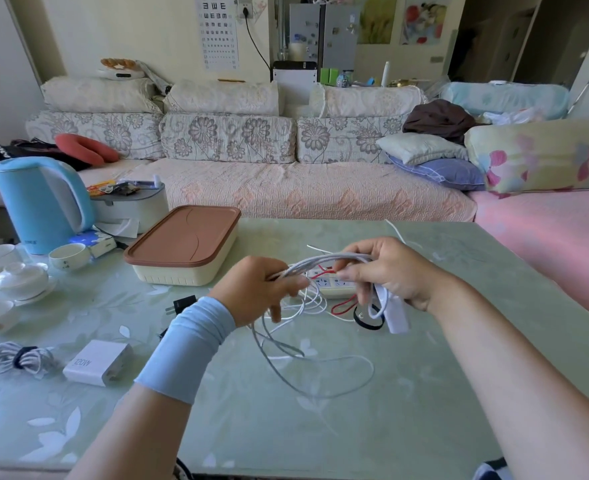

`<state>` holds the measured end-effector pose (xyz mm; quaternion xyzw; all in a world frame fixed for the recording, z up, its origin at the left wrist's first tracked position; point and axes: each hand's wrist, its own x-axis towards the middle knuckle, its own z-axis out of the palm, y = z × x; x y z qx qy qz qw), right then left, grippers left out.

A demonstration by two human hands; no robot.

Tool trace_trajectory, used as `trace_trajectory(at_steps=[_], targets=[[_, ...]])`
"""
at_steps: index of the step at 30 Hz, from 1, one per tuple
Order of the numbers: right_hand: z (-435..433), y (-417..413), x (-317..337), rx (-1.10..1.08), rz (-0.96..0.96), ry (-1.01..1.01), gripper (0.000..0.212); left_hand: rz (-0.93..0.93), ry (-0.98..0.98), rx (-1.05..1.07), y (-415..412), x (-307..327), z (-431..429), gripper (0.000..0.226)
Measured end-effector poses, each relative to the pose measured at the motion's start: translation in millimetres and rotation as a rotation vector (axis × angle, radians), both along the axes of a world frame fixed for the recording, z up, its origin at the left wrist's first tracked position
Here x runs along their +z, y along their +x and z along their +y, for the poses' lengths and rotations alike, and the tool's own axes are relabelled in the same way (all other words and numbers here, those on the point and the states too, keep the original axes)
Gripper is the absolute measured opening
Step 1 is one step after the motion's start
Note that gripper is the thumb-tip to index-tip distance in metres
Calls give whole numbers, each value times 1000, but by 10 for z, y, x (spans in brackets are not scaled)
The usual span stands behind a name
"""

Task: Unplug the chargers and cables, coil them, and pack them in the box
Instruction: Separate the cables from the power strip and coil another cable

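Both hands hold a white cable (321, 372) above the table. My left hand (258, 289) pinches one end of its looped strands; my right hand (386, 271) grips the other end, and a white charger block (395, 313) hangs below it. Loose loops of the cable trail down onto the table. Behind the hands lies a white power strip (334, 285) with a red cable (343, 303) and a black band (366, 320) beside it. The cream box with a brown lid (182, 244) stands shut at the back left. A coiled grey cable (16, 358), a white 120W charger (95, 362) and a black plug (182, 303) lie at the left.
A blue kettle (43, 202), a cup (68, 256), white tea ware (16, 278) and a grey container (130, 206) crowd the table's far left. A sofa (286, 188) runs behind the green glass-topped table (424, 427).
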<state>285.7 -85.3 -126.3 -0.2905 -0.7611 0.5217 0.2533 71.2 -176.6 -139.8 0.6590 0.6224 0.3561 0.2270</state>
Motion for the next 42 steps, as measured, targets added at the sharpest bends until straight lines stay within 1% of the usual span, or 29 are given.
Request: trace_trajectory(at_steps=[2,4,5,6,8,10,13,15,17,19,21,23,25,29,31,32,33,35,37,39,40,42], targets=[[23,0,-31,-53,-42,19,7,-202,-37,-44,-59,-38,15,31],[17,-20,-54,-80,-102,26,3,-370,-59,-6,-100,-45,20,28],[3,-31,-47,-79,-132,27,6,-430,-67,33,-110,-31,15,25],[-8,-41,-41,-73,-151,8,9,-457,-63,72,-124,-19,11,21],[-48,-70,-26,-47,-166,-67,16,-446,-23,130,-148,22,-9,34],[-92,-115,-54,-13,-210,-82,25,-476,39,162,-144,43,-2,42],[-178,-223,-119,24,-257,-86,47,-641,87,174,-79,32,41,41],[-265,-328,-174,68,-238,-108,58,-813,98,161,-13,28,75,37],[-367,-441,-211,107,-259,-67,53,-969,105,143,44,35,98,38],[-443,-531,-240,120,-284,-34,46,-1043,119,143,79,42,100,39],[-472,-576,-246,133,-341,-2,50,-1072,123,156,92,36,97,39],[-488,-593,-215,166,-434,11,51,-1059,114,189,93,26,92,40],[-519,-624,-211,180,-482,11,51,-1049,111,228,95,12,97,41],[-586,-753,-277,80,-500,115,34,-1133,124,273,120,-5,124,42],[-579,-746,-254,41,-475,138,24,-1148,144,247,109,1,130,40],[-566,-719,-221,42,-443,112,20,-1155,138,205,93,9,122,39],[-554,-687,-188,53,-391,59,21,-1154,110,144,70,11,107,39],[-525,-625,-167,53,-251,-99,23,-1079,-1,7,51,-30,75,41],[-505,-568,-169,34,-162,-211,27,-1019,-93,-85,109,-103,42,34],[-483,-519,-143,47,-141,-246,23,-1058,-77,-52,170,-136,53,27],[-463,-486,-114,76,-144,-257,18,-1086,-49,-2,178,-122,68,29],[-392,-411,-53,128,-168,-300,22,-1143,-11,97,144,-69,85,33]])
